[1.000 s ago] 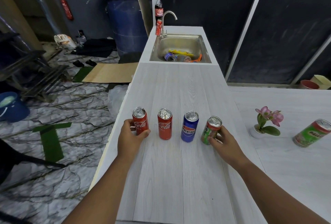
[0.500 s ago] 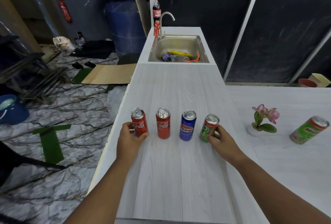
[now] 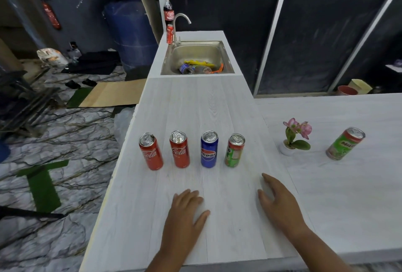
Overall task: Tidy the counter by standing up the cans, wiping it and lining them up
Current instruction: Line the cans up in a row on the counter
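the left hand [image 3: 185, 208] and right hand [image 3: 277, 201] lie open and empty on the tabletop [image 3: 195, 108] near its front edge. beyond them two coca-cola cans [image 3: 151, 151] [image 3: 179, 149], a pepsi can [image 3: 209, 149] and a green milo can [image 3: 234, 151] stand upright in a row.

On the pale wood-grain counter [image 3: 195, 108], four upright cans form a row: two red cola cans [image 3: 151, 152] [image 3: 180, 149] at 9 o'clock of the blue Pepsi can [image 3: 209, 149], the green Milo can [image 3: 234, 151] at 3 o'clock. The steel sink [image 3: 199, 54] lies toward 12 o'clock.
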`<state>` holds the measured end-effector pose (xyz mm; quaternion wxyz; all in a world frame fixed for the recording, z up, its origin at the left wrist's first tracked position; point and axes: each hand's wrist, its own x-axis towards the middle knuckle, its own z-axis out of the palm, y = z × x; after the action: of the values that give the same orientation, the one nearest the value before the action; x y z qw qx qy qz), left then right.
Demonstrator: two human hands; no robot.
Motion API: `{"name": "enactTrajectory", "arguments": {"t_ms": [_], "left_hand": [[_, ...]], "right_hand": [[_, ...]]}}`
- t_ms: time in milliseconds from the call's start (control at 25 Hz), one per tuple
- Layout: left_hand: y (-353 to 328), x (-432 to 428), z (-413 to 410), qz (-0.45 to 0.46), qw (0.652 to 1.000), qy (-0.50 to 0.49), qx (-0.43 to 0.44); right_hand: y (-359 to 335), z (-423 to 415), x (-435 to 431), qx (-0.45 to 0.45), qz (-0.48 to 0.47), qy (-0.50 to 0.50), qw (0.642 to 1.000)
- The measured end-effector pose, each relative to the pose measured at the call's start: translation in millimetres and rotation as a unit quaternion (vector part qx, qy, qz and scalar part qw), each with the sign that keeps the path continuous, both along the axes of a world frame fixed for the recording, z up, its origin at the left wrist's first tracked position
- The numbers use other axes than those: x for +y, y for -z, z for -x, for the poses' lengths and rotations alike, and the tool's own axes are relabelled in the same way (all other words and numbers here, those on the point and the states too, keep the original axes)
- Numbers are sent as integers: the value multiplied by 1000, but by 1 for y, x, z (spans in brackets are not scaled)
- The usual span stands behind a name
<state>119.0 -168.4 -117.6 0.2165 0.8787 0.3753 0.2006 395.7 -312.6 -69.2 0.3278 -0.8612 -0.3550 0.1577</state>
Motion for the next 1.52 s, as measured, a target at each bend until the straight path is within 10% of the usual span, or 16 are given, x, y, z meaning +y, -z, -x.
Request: {"name": "enactTrajectory", "arguments": {"t_ms": [800, 1520], "left_hand": [[-5, -80, -287, -28, 972, 229, 42], [-4, -83, -269, -45, 979, 187, 60]], "right_hand": [[-7, -222, -83, 104, -105, 252, 956], [-9, -254, -79, 137, -218, 221, 941]]}}
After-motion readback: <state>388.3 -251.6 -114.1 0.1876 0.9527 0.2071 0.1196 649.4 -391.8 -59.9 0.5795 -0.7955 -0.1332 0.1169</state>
